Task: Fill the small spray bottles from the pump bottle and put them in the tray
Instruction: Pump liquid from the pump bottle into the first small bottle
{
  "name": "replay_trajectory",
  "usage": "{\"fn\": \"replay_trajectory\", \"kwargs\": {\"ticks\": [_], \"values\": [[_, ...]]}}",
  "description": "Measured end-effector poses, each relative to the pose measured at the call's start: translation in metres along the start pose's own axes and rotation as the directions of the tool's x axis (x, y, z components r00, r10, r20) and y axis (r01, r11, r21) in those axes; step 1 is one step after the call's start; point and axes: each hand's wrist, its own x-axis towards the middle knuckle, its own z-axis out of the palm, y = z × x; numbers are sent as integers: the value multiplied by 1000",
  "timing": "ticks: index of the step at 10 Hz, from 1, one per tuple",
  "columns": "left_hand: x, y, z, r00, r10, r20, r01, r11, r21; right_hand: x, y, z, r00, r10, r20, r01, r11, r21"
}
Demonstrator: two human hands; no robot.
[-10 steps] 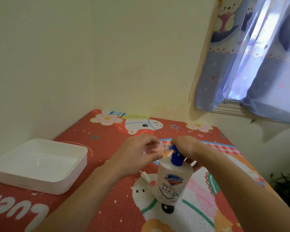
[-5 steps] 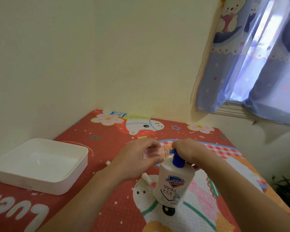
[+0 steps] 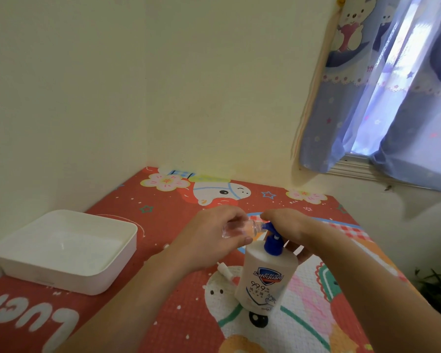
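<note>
A white pump bottle (image 3: 266, 278) with a blue pump head (image 3: 272, 242) stands upright on the mat in the centre. My left hand (image 3: 209, 238) grips a small clear spray bottle (image 3: 239, 228), lying sideways with its open mouth against the blue nozzle. My right hand (image 3: 288, 225) rests on top of the pump head, palm down. A white spray cap (image 3: 224, 271) lies on the mat just left of the pump bottle. The white square tray (image 3: 112, 266) sits at the left with nothing visible inside.
A red cartoon-print mat (image 3: 163, 301) covers the table, which stands in a corner between two cream walls. A blue curtain (image 3: 367, 98) hangs over a window at the upper right. A dark plant (image 3: 438, 289) shows past the table's right edge.
The hands and both bottles keep the same pose; the right hand stays on the pump head. Only the view has shifted slightly.
</note>
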Motion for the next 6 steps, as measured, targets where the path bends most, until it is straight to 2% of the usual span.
{"fn": "replay_trajectory", "kwargs": {"ticks": [1,2,3,4,5,6], "values": [[-1,-1,2,1000,-1,-4,1,1000,12,-7,-5,4,998,-25,-50,25,1000,-10],[-3,-4,4,1000,-5,-1,5,1000,16,6,1,9,974,-169,-149,139,971,-195],[-3,-5,5,1000,-15,-8,15,1000,0,10,2,7,963,-224,-150,165,930,-328],[-3,-6,7,1000,-21,-3,21,1000,-22,9,3,5,962,-259,-92,190,869,-456],[-4,-6,7,1000,-25,1,25,999,-32,4,1,6,964,-255,-78,193,870,-453],[-4,-4,5,1000,-19,7,19,1000,-19,4,0,6,971,-221,-87,179,922,-343]]}}
